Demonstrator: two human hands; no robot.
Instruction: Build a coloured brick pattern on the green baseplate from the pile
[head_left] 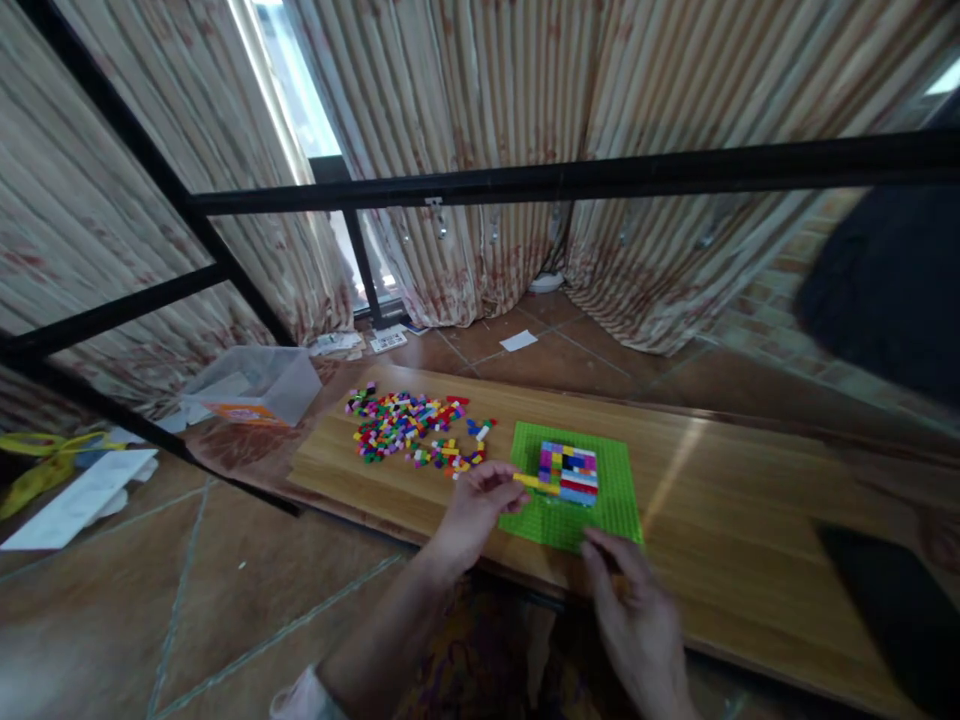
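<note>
A green studded baseplate (615, 510) lies on the wooden board, carrying a block of multicoloured toy bricks (568, 472) in rows of purple, white, red, blue and yellow. My left hand (484, 500) is at the baseplate's left side, thumb and fingers pinched on a long yellow brick (534, 483). That brick's far end reaches the front left of the brick block; whether it is joined there I cannot tell. Over the front right edge of the baseplate is my right hand (634, 600), slightly blurred, fingers bent and apart, with nothing seen in them.
Many loose bricks (405, 420) are spread on the left part of the wooden board (727, 490). A clear plastic box (277, 380) stands beyond its left end. A dark flat object (877, 600) lies at the right. Black metal bars (525, 183) cross in front of the curtains.
</note>
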